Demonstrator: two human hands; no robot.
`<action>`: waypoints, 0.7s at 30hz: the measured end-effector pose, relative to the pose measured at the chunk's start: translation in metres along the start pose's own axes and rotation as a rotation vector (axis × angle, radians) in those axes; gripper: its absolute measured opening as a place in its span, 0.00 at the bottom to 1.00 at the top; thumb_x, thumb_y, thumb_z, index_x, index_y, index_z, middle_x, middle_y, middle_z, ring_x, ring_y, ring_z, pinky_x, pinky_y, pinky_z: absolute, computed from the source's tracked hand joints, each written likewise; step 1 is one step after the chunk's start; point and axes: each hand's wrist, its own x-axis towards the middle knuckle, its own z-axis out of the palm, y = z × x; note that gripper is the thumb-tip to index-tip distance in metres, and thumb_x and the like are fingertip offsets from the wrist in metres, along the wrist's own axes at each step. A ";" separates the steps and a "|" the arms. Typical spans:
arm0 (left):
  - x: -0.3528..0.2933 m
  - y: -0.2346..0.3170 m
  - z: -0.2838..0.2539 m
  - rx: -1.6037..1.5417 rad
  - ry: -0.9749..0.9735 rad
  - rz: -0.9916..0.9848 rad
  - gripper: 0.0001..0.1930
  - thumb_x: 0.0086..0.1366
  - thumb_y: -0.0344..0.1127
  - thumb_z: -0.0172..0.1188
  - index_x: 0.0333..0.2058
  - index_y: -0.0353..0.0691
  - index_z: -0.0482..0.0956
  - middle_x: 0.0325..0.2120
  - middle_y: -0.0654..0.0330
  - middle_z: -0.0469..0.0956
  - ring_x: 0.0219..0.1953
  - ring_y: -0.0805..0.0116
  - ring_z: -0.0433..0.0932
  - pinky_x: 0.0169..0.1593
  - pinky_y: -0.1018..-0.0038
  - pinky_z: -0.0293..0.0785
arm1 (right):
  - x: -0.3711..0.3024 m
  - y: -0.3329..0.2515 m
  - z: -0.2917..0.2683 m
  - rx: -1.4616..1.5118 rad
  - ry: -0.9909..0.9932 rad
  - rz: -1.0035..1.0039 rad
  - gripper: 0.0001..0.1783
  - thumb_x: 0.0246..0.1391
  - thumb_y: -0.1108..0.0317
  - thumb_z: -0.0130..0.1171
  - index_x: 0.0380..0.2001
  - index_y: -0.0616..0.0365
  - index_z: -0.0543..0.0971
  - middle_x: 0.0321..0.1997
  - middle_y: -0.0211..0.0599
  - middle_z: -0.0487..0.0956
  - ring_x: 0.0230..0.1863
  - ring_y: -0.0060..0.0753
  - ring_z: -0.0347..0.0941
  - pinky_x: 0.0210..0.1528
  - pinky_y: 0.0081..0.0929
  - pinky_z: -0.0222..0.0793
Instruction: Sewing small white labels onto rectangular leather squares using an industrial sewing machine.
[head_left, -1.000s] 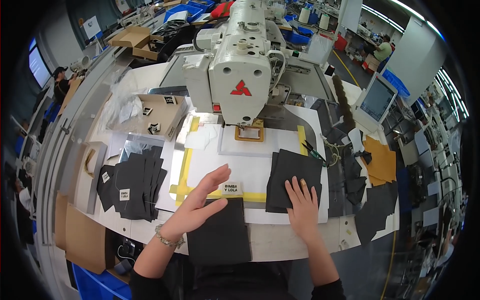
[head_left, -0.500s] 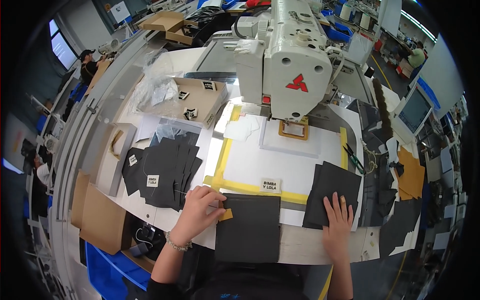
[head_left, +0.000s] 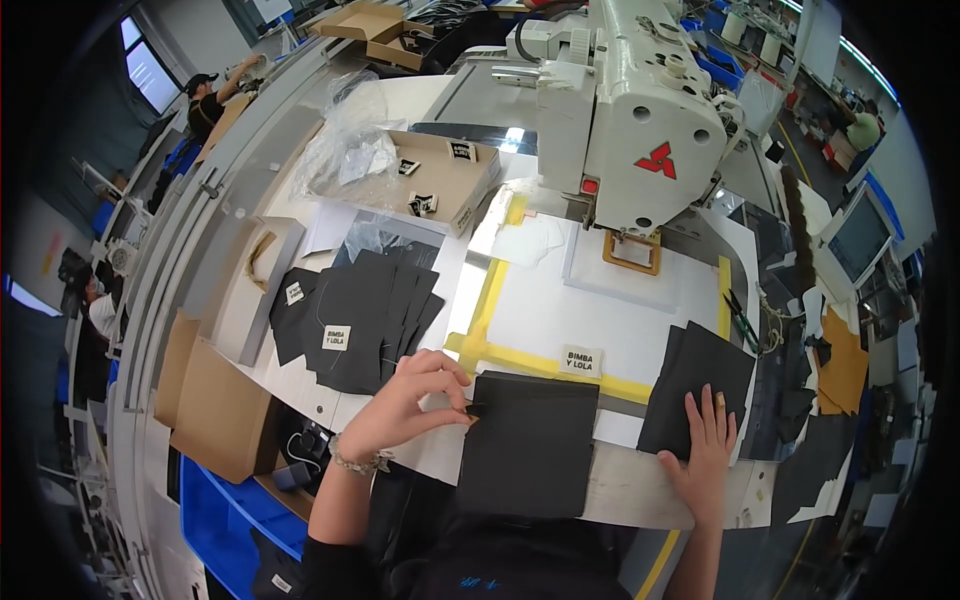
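Note:
A stack of black rectangular panels (head_left: 528, 450) lies at the table's front edge. At its upper left corner my left hand (head_left: 415, 400) pinches a panel's edge between thumb and forefinger, where a sliver of orange shows. My right hand (head_left: 704, 442) rests flat with fingers spread on another pile of black panels (head_left: 690, 370). Between the two piles and slightly behind lies a small pale label (head_left: 581, 361) on a white, yellow-taped sheet (head_left: 560, 310). Beyond it stands a white sewing machine head (head_left: 650, 120) over a tan frame (head_left: 631, 252).
More black pieces with pale labels (head_left: 365, 325) fan out at left, near a shallow label box (head_left: 440, 180) and crumpled clear plastic (head_left: 350, 150). Dark-handled snips (head_left: 741, 318) lie right of the sheet. Mustard pieces (head_left: 842, 365) sit far right, a blue bin (head_left: 235, 525) below left.
The whole view has shifted, so things sit farther right. At the stack's corner, less of the orange flap shows beneath my left fingers. My right hand stays on its pile, thumb more spread.

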 end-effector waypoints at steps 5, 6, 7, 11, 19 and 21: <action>-0.017 -0.032 -0.009 -0.599 0.123 -0.279 0.06 0.63 0.25 0.61 0.31 0.38 0.71 0.32 0.66 0.77 0.33 0.83 0.73 0.37 0.84 0.69 | 0.003 -0.004 -0.003 0.006 -0.016 -0.003 0.46 0.54 0.31 0.46 0.66 0.53 0.62 0.74 0.43 0.54 0.74 0.52 0.46 0.72 0.52 0.32; -0.017 -0.036 -0.006 -0.595 0.130 -0.285 0.06 0.63 0.25 0.61 0.31 0.38 0.71 0.32 0.66 0.77 0.33 0.83 0.73 0.37 0.84 0.69 | 0.004 -0.007 -0.004 0.008 -0.019 0.003 0.46 0.54 0.31 0.46 0.66 0.53 0.62 0.74 0.43 0.54 0.74 0.52 0.46 0.72 0.52 0.32; -0.017 -0.040 -0.003 -0.614 0.157 -0.290 0.06 0.64 0.25 0.60 0.31 0.38 0.71 0.31 0.66 0.77 0.33 0.83 0.74 0.38 0.85 0.70 | 0.004 -0.009 -0.005 0.002 -0.012 -0.003 0.44 0.55 0.35 0.49 0.66 0.54 0.62 0.73 0.43 0.55 0.73 0.51 0.47 0.73 0.51 0.31; -0.005 -0.033 0.004 -0.656 0.176 -0.299 0.06 0.66 0.26 0.58 0.33 0.39 0.69 0.29 0.67 0.75 0.29 0.83 0.73 0.34 0.85 0.71 | 0.005 -0.024 -0.009 0.069 0.078 0.042 0.38 0.51 0.50 0.62 0.62 0.54 0.66 0.71 0.44 0.58 0.71 0.49 0.51 0.72 0.49 0.34; 0.004 -0.027 0.024 -0.800 0.229 -0.260 0.05 0.68 0.27 0.55 0.34 0.40 0.67 0.25 0.68 0.74 0.26 0.84 0.72 0.29 0.84 0.72 | 0.026 -0.100 0.009 0.375 0.145 -0.140 0.35 0.45 0.57 0.69 0.56 0.55 0.72 0.66 0.41 0.64 0.64 0.46 0.58 0.64 0.44 0.45; 0.000 -0.026 0.029 -0.835 0.237 -0.249 0.05 0.68 0.27 0.55 0.35 0.40 0.67 0.25 0.68 0.74 0.25 0.84 0.72 0.29 0.85 0.72 | 0.044 -0.121 0.015 0.386 0.125 -0.210 0.33 0.45 0.55 0.69 0.55 0.53 0.73 0.66 0.39 0.63 0.64 0.45 0.56 0.62 0.44 0.44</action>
